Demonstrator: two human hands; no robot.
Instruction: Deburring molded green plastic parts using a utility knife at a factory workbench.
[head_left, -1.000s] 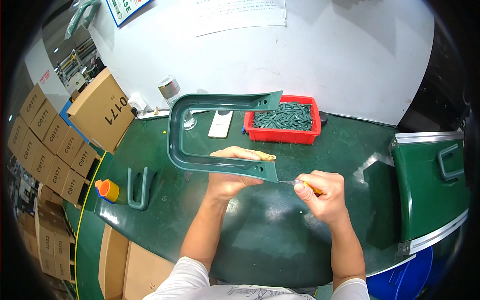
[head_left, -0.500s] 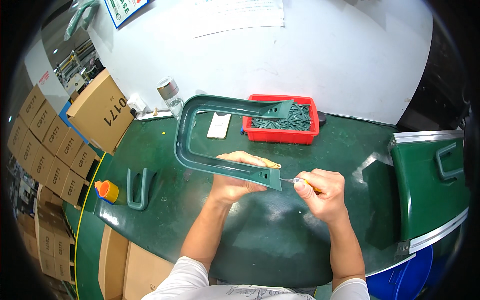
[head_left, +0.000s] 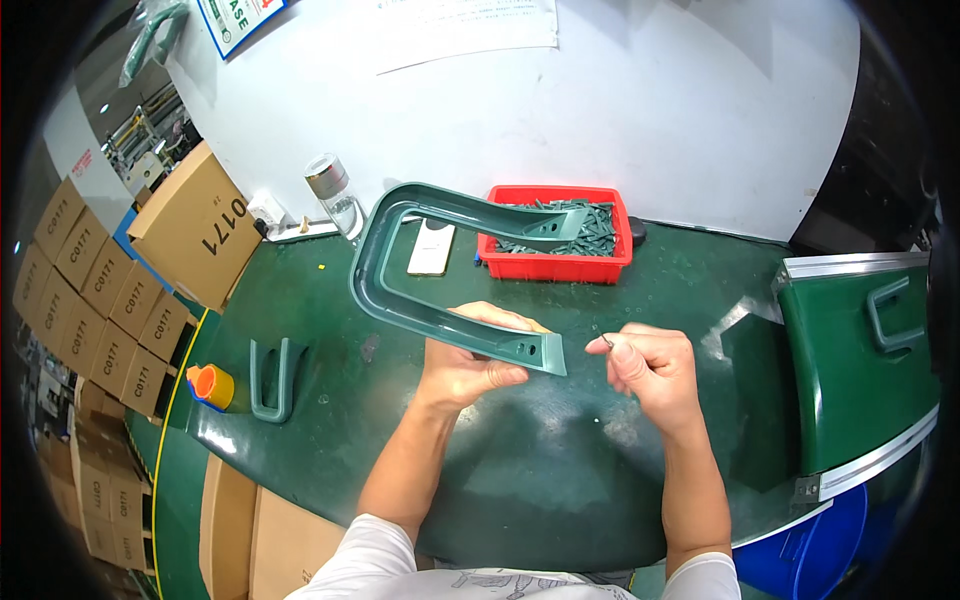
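Note:
A green, U-shaped plastic handle (head_left: 376, 285) is held above the table by my left hand (head_left: 470, 362), its fingers closed round the lower arm near the end. Two small holes show at each end of the handle. My right hand (head_left: 655, 372) is just right of that lower end and apart from it, closed on a hand tool (head_left: 606, 341) with a thin metal tip. Its tip shows beyond my thumb and forefinger, while my fingers hide its grip. Behind the upper arm of the handle stands a red bin (head_left: 555, 267) filled with narrow green pieces (head_left: 598, 230).
Another U-shaped handle (head_left: 273, 408) lies left, beside a yellow tape roll (head_left: 214, 384). A white phone (head_left: 431, 248) and a glass bottle (head_left: 335, 195) are at the back. A green panel with metal rails (head_left: 860, 380) stands right. Cartons (head_left: 80, 255) are stacked left.
My right hand has drawn the tool's tip away from the handle's lower end and turned it; the yellow grip no longer shows. My left hand still holds the handle, which has tilted slightly.

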